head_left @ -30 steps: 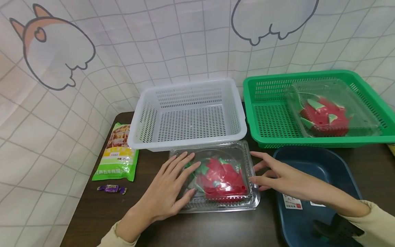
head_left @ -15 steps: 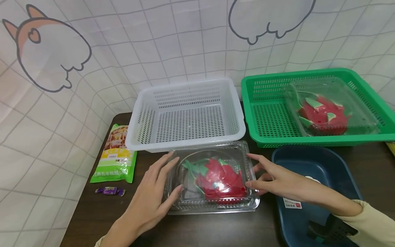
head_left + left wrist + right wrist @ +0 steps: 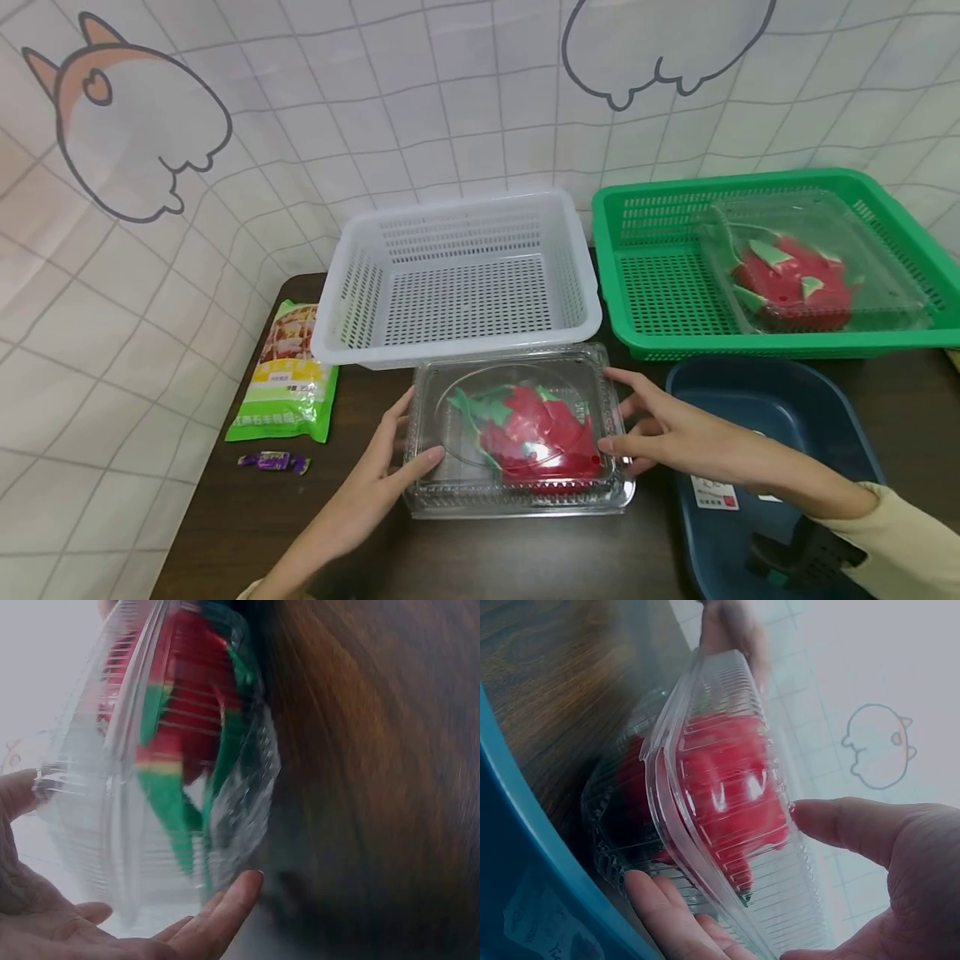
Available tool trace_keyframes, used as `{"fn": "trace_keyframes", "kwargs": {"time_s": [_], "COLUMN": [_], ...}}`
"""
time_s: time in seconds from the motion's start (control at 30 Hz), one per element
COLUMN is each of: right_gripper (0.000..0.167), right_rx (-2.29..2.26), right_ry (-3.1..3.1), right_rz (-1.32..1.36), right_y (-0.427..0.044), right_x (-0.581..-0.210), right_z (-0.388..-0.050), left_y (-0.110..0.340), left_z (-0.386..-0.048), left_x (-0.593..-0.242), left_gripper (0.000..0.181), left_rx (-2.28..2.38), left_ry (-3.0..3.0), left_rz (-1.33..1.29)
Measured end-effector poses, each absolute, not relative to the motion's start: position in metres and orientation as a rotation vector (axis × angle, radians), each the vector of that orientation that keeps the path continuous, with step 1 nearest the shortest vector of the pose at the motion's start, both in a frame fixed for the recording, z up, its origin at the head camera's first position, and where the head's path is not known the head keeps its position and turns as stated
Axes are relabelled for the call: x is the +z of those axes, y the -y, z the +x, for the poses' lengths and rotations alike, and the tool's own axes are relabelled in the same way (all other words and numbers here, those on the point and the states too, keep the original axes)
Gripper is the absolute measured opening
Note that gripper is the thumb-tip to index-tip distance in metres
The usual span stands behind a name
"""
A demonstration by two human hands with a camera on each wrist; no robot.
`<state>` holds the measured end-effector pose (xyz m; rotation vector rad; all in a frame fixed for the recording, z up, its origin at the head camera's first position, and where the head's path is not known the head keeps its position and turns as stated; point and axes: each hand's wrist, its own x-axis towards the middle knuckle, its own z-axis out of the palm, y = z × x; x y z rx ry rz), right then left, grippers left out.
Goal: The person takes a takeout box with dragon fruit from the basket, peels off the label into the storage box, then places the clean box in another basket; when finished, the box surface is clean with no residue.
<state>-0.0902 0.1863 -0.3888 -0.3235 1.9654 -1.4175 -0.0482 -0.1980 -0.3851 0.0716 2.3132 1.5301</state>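
Observation:
A clear plastic clamshell box (image 3: 517, 500) with its lid closed lies on the table in front of the white basket. Inside it sits a red dragon fruit (image 3: 536, 433) with green scales. My left hand (image 3: 371, 483) grips the box's left side, thumb on the lid. In the left wrist view its fingers (image 3: 225, 911) reach under the lower part. From the opposite side my right hand (image 3: 671, 429) holds the box, with the thumb on top. The right wrist view shows its fingers (image 3: 667, 915) low against the side, beside the blue tray.
Behind stand a white basket (image 3: 457, 343) and a green basket (image 3: 660, 312), which holds another clear box (image 3: 885, 283) with a dragon fruit. A dark blue tray (image 3: 720, 550) lies at right. Leftward are a green snack bag (image 3: 285, 375) and a purple-wrapped candy (image 3: 273, 461).
My left hand has slid off the lid to the box's left edge, with its thumb on the lid. My right hand stays at the right side, thumb now on the lid.

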Motion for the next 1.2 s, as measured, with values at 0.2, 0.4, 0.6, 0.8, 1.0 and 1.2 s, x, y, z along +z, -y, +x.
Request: {"fn": "trace_keyframes", "kwargs": {"time_s": [0.2, 0.4, 0.6, 0.8, 1.0, 1.2], "right_gripper": [0.104, 0.103, 0.109, 0.107, 0.107, 0.107], "right_rx": [-1.444, -1.432, -1.458, -1.472, -1.427, -1.395], "right_ry": [-1.900, -1.929, -1.941, -1.930, -1.951, -2.001], "right_rz": [-0.360, -0.403, -0.321, -0.301, -0.334, -0.382], "right_y": [-0.196, -0.188, -0.174, -0.172, -0.183, -0.193], "right_x": [-0.421, -0.395, -0.362, -0.362, -0.364, -0.354], "right_z": [-0.103, -0.093, -0.075, -0.062, -0.055, -0.050], "left_y": [0.190, 0.186, 0.185, 0.180, 0.172, 0.166], "left_z": [-0.050, -0.050, -0.050, -0.043, -0.034, -0.026], "left_x": [-0.391, -0.389, -0.385, -0.380, -0.377, -0.373], "left_gripper": [0.079, 0.080, 0.079, 0.077, 0.076, 0.075], "left_rx": [1.742, 1.769, 1.741, 1.809, 1.945, 1.976], "left_ry": [-2.087, -1.993, -1.963, -1.938, -1.889, -1.882], "left_rz": [-0.086, -0.144, -0.152, -0.113, -0.152, -0.156]}}
